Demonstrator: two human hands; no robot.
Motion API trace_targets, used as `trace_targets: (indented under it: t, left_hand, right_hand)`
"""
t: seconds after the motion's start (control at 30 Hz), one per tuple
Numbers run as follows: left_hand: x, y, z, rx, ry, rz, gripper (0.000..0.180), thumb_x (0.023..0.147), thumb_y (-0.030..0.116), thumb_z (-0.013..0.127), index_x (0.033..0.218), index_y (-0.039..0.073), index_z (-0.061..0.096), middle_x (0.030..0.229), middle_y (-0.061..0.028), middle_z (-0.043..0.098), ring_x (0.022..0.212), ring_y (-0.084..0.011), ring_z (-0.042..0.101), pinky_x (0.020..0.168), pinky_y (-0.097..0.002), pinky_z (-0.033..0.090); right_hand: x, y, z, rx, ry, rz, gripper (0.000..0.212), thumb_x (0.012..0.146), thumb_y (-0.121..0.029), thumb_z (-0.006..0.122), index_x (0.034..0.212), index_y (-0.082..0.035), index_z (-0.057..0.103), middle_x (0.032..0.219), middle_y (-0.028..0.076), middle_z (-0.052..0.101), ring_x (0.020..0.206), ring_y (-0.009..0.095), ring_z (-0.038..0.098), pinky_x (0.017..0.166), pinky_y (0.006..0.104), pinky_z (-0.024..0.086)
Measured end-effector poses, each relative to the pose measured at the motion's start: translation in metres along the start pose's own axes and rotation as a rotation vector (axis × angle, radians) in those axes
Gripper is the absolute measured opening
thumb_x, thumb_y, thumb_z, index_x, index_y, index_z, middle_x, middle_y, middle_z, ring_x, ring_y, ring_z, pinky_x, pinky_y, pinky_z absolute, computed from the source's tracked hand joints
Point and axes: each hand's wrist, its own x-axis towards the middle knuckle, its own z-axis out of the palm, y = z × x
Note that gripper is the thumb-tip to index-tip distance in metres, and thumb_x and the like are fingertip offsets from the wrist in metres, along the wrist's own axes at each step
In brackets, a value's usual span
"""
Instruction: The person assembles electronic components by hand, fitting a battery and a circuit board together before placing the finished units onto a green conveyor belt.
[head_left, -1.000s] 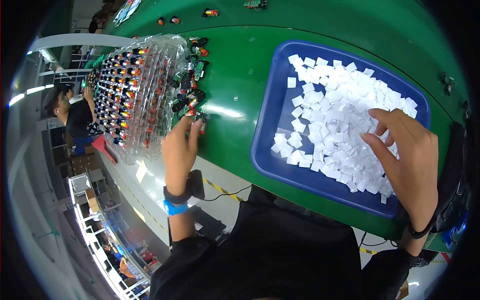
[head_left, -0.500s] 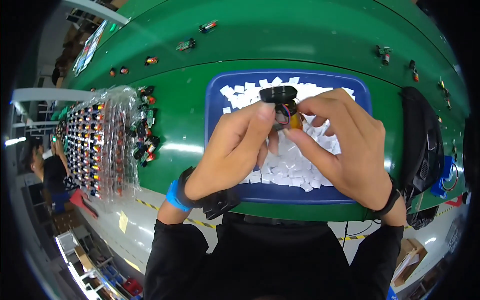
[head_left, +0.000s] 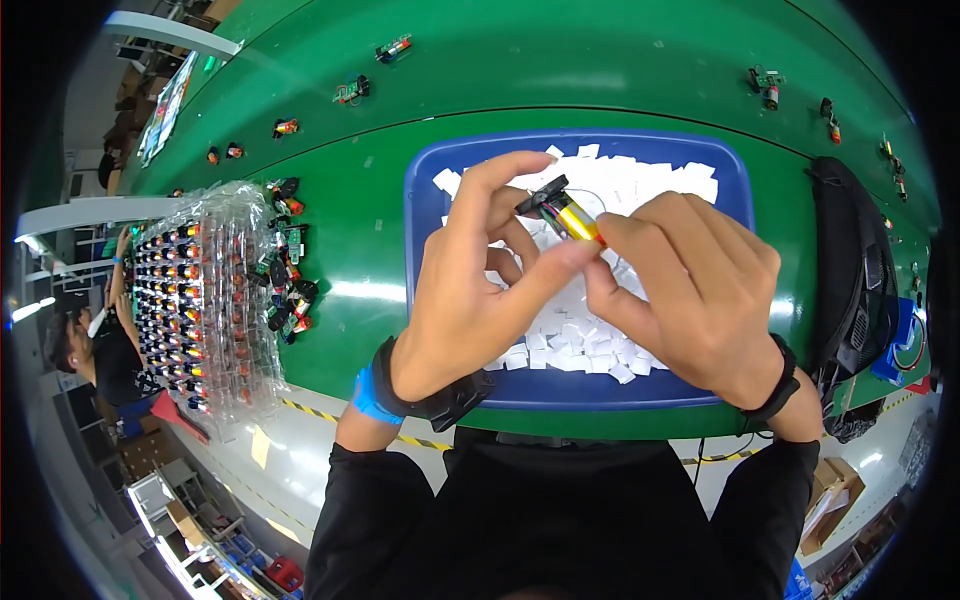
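Over the blue tray (head_left: 420,370), I hold a small yellow-orange cylinder (head_left: 570,217) with a black end piece and thin wires, tilted with the black end up and left. My right hand (head_left: 690,290) pinches its lower end between thumb and fingers. Beside it, my left hand (head_left: 480,280) has its fingers spread and curved around the black end. The left thumb tip reaches the cylinder's lower end, and the index finger stands away from the black piece. Many small white paper-like squares (head_left: 570,340) lie in the tray beneath both hands.
Left of the tray is a heap of similar parts (head_left: 292,290), beside a clear plastic tray (head_left: 215,350) filled with rows of them. Several more lie across the green table (head_left: 500,75). A black bag (head_left: 850,270) sits at the right. Another person (head_left: 100,350) is at far left.
The part has turned from upright to tilted, and more of its yellow side shows. My left fingers have opened away from the black end, while my right hand has closed around the lower end.
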Motion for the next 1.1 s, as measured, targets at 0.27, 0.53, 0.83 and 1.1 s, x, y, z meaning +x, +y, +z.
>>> trace_targets:
  t: [0.27,0.53,0.83,1.1]
  left_hand:
    - [-0.005,-0.011,-0.009,0.101,-0.154,0.07,0.046,0.094,0.011,0.057,0.137,0.001,0.045,0.093,-0.0163,0.066,0.064,-0.0168,0.062,0.053,-0.028,0.047]
    - [-0.004,-0.008,-0.012,-0.218,-0.293,-0.125,0.045,0.095,0.011,0.046,0.14,0.002,0.044,0.101,-0.0149,0.068,0.064,-0.0149,0.059,0.054,-0.0267,0.048]
    - [-0.002,-0.015,-0.01,-0.221,-0.226,-0.044,0.047,0.091,0.0,0.042,0.138,-0.001,0.045,0.106,-0.0114,0.066,0.068,-0.0101,0.059,0.053,-0.0224,0.049]
    - [0.0,-0.007,-0.028,-0.434,-0.321,-0.19,0.049,0.087,-0.008,0.042,0.136,-0.003,0.045,0.102,-0.0133,0.065,0.067,-0.0112,0.061,0.049,-0.0214,0.048]
  right_hand:
    - [-0.003,0.001,0.008,0.085,0.005,-0.049,0.029,0.061,-0.001,0.081,0.086,-0.004,0.066,0.072,0.005,0.057,0.056,0.02,0.058,0.047,0.029,0.045]
    - [-0.002,-0.001,0.007,0.11,0.005,-0.091,0.03,0.062,0.001,0.08,0.087,-0.004,0.066,0.072,0.005,0.058,0.056,0.021,0.059,0.048,0.0285,0.046]
    - [-0.002,-0.001,0.005,0.341,-0.033,0.033,0.027,0.069,0.001,0.08,0.092,-0.001,0.066,0.074,0.006,0.06,0.059,0.016,0.062,0.051,0.0252,0.048]
    - [0.007,0.002,-0.009,0.841,-0.133,0.528,0.016,0.085,0.001,0.071,0.099,0.004,0.064,0.079,0.004,0.06,0.062,0.007,0.058,0.055,0.0199,0.046]
